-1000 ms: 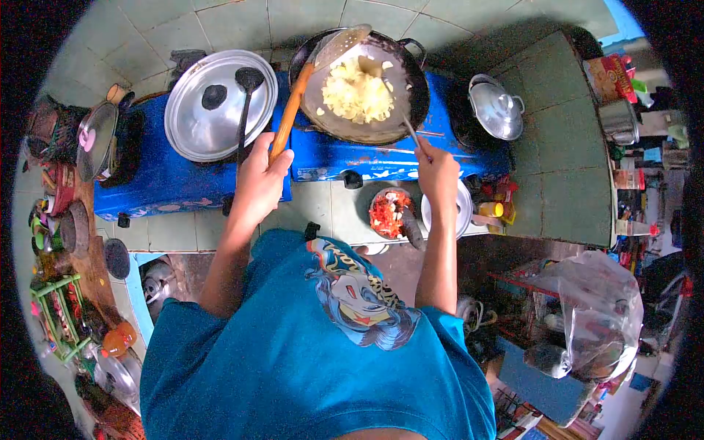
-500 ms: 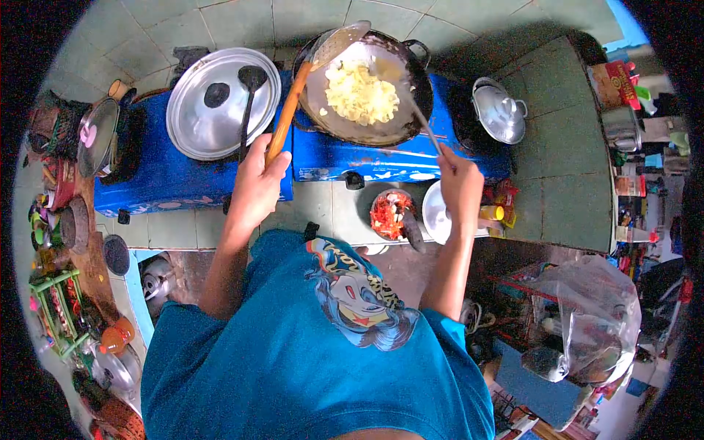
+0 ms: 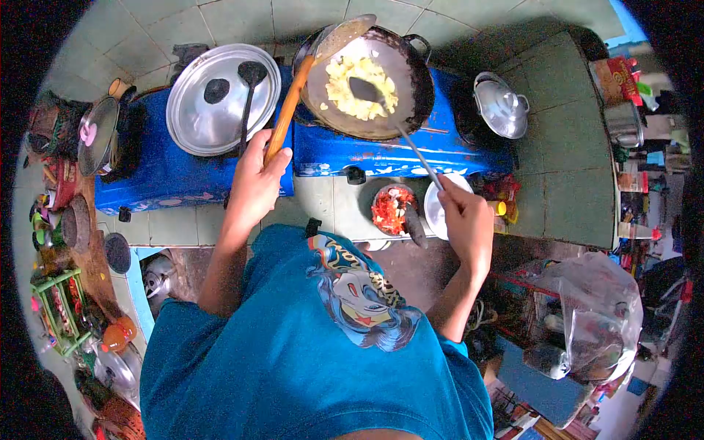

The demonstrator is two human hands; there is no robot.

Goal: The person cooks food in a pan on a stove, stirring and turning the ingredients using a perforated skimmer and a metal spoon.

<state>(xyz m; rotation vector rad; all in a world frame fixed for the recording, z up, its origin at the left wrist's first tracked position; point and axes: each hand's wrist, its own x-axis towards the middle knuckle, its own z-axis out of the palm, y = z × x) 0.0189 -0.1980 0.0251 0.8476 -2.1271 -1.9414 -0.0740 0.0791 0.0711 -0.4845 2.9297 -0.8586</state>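
My left hand (image 3: 257,180) is closed round the wooden handle of a skimmer (image 3: 292,103). Its perforated metal head rests at the upper left rim of a dark wok (image 3: 419,92). Pale yellow chopped pieces (image 3: 345,77) lie in the wok, their exact kind unclear. With my right hand (image 3: 469,227) I grip the thin metal handle of a spatula (image 3: 419,155), whose dark blade lies over the yellow pieces, hiding some. Below the wok, near my right hand, are a stone mortar of chopped red and white bits (image 3: 392,210) and a white plate (image 3: 438,213), partly covered by that hand.
A blue stove (image 3: 323,150) carries the wok. Left of it, a large silver lid (image 3: 194,121) has a black ladle (image 3: 251,84) on top. A small lidded pot (image 3: 501,106) stands at right. A plastic bag (image 3: 598,315) hangs over things at lower right.
My right hand has moved down toward my body and slightly right. The spatula's blade has shifted left onto the yellow pieces. My left hand and the skimmer are nearly still.
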